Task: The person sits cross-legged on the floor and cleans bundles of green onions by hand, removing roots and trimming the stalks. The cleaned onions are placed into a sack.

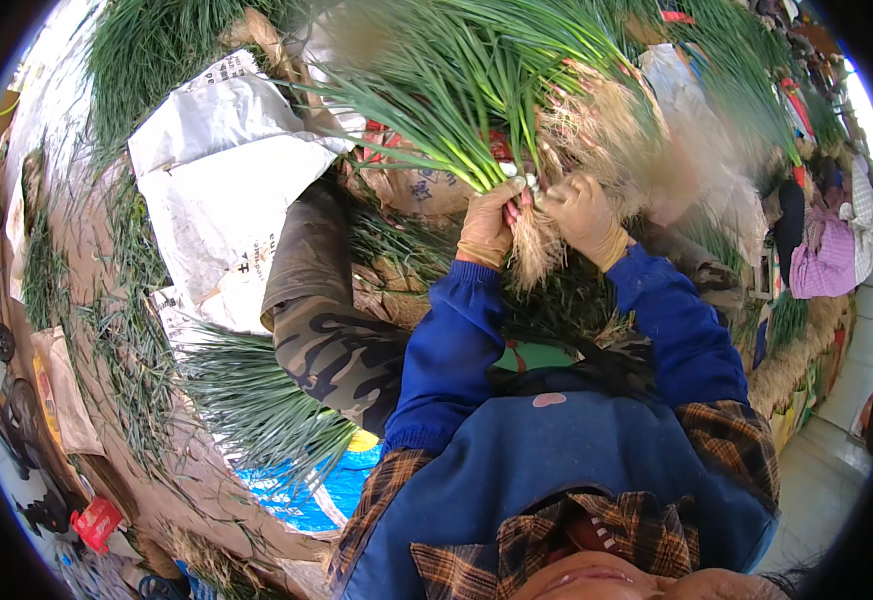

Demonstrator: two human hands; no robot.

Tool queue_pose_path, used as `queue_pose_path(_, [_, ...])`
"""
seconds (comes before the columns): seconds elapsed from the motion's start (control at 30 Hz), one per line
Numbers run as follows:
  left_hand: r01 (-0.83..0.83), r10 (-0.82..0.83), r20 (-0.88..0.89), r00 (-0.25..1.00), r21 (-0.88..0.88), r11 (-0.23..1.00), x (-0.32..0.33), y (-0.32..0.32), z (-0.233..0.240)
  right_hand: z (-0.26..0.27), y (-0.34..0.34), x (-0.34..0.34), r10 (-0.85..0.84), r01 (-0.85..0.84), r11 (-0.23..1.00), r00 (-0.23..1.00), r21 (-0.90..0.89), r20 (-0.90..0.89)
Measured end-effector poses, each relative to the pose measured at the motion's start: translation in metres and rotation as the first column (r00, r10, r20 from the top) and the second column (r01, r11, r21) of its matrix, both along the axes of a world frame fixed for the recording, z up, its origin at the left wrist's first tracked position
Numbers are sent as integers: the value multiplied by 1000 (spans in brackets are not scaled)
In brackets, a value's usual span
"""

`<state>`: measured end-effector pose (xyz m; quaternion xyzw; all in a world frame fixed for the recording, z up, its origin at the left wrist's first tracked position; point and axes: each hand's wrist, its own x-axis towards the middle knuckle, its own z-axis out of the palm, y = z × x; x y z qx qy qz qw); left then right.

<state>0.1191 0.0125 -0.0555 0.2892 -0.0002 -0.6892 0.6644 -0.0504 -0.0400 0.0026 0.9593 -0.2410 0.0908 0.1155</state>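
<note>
My left hand (485,225), in a thin pale glove, grips a small bunch of spring onions (474,161) just above the roots. Their green leaves fan up and to the left, and the pale root tuft (538,240) hangs between my hands. Also gloved, my right hand (586,214) has its fingers curled against the whitish and pink bulb ends; its fingertips are partly hidden. Just beyond it lies a large heap of spring onions (594,101) with tangled, straw-coloured roots. A brown printed sack (421,184) shows behind the held bunch.
White printed sacks (226,202) lie beside my left knee. More spring onions (271,401) rest over a blue printed sack (309,487) at my left. Loose green leaves (133,352) litter the floor. On the right, a checked purple cloth (826,255) shows near further bundles.
</note>
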Motion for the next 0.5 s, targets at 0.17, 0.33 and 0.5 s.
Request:
queue_pose_path(0.17, [-85, 86, 103, 991, -17, 996, 4, 14, 11, 11, -16, -20, -344, 345, 938, 935, 4, 83])
queue_pose_path(0.33, [6, -10, 260, 966, 16, 1000, -16, 27, 23, 3, 3, 19, -562, 155, 604, 778, 782, 281])
queue_pose_path(0.5, [-157, 146, 187, 971, 43, 987, -31, 28, 24, -39, 5, 38, -844, -131, 85, 517, 988, 141])
